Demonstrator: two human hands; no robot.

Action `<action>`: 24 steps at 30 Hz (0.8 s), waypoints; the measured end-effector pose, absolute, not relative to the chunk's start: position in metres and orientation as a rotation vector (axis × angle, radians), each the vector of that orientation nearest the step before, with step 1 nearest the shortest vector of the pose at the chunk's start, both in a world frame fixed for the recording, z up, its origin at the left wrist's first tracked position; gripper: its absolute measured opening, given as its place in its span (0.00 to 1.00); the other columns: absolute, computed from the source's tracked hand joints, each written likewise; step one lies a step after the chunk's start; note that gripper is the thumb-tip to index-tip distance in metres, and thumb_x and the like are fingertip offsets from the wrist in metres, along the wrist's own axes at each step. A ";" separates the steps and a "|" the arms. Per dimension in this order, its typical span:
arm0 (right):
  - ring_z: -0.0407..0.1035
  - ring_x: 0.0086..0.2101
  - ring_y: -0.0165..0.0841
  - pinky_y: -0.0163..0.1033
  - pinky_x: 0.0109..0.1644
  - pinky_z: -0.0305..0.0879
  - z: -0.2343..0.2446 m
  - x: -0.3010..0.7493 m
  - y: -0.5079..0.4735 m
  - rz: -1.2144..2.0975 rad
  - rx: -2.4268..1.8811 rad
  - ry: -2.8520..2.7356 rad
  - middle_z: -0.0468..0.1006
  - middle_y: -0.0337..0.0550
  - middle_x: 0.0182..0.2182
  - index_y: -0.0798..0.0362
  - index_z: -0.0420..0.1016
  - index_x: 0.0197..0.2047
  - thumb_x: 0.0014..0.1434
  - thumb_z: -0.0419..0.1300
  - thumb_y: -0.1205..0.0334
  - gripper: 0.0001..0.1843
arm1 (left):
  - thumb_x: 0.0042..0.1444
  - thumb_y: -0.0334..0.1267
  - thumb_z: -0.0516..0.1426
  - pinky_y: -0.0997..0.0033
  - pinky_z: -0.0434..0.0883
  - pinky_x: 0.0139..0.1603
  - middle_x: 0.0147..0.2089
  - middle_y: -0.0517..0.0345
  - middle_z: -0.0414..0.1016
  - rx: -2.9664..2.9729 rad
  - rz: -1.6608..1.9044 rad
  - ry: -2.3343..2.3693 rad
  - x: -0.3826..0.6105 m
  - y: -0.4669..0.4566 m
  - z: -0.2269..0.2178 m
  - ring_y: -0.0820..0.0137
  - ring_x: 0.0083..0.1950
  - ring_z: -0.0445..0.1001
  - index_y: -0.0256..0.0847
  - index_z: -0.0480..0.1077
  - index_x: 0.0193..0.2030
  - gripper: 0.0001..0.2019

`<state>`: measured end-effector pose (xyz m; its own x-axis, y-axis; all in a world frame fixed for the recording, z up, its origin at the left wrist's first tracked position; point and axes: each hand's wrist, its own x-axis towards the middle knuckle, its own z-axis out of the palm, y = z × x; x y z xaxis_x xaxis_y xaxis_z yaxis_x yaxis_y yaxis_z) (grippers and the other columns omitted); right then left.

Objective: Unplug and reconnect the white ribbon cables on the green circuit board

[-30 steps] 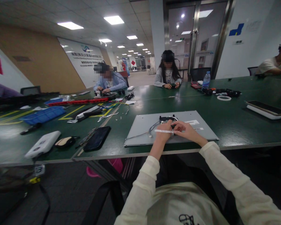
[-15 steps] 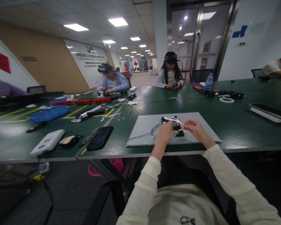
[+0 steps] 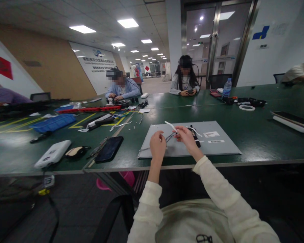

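A grey metal panel [image 3: 218, 145] lies flat on the green table [image 3: 255, 141] in front of me. My left hand [image 3: 157, 145] is closed over the panel's near left part, pinching thin grey wires [image 3: 168, 137]. My right hand [image 3: 186, 136] is closed too, holding a white strip [image 3: 171, 126] that sticks up to the left. A small black part [image 3: 195, 137] with white strands lies on the panel just right of that hand. Two white labels [image 3: 211, 134] are stuck on the panel further right.
Left of the panel lie a black phone [image 3: 108, 149], a white box [image 3: 53, 154], a blue tray [image 3: 53, 123] and loose cables. A tape ring [image 3: 246, 107], a water bottle [image 3: 227, 87] and a flat device [image 3: 291, 120] sit to the right. Other people sit across the table.
Both hands have shifted left and come closer together. The white strip, held level between them a second ago, now points up and left from my right hand. The black part lies uncovered.
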<state>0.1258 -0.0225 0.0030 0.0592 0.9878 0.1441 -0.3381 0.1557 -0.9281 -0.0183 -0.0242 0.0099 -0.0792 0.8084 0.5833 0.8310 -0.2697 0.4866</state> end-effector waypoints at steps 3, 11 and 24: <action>0.73 0.26 0.27 0.29 0.25 0.66 -0.006 0.114 -0.020 1.258 -0.950 -1.100 0.78 0.42 0.37 0.53 0.68 0.41 0.55 0.56 0.63 0.09 | 0.58 0.27 0.47 0.67 0.67 0.53 0.43 0.51 0.74 -2.121 -1.305 -1.840 -0.026 -0.023 0.003 0.66 0.48 0.72 0.39 0.70 0.44 0.14; 0.75 0.24 0.30 0.32 0.25 0.69 -0.023 0.111 -0.018 1.365 -1.045 -1.147 0.78 0.42 0.35 0.53 0.70 0.38 0.56 0.55 0.64 0.06 | 0.57 0.24 0.47 0.64 0.65 0.58 0.50 0.49 0.74 -2.224 -1.183 -1.813 -0.021 -0.025 -0.005 0.64 0.54 0.70 0.38 0.70 0.49 0.18; 0.75 0.25 0.29 0.31 0.25 0.68 -0.019 0.114 -0.025 1.170 -1.049 -1.185 0.79 0.41 0.37 0.51 0.70 0.40 0.57 0.53 0.61 0.09 | 0.57 0.25 0.46 0.59 0.64 0.61 0.55 0.48 0.73 -2.208 -1.120 -1.987 -0.019 -0.028 -0.002 0.63 0.57 0.70 0.38 0.68 0.55 0.21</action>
<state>0.1135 -0.0253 -0.0187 0.0069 0.9933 0.1156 -0.1028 0.1157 -0.9879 -0.0190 -0.0282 -0.0017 -0.0323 0.8820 0.4702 0.8588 -0.2162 0.4645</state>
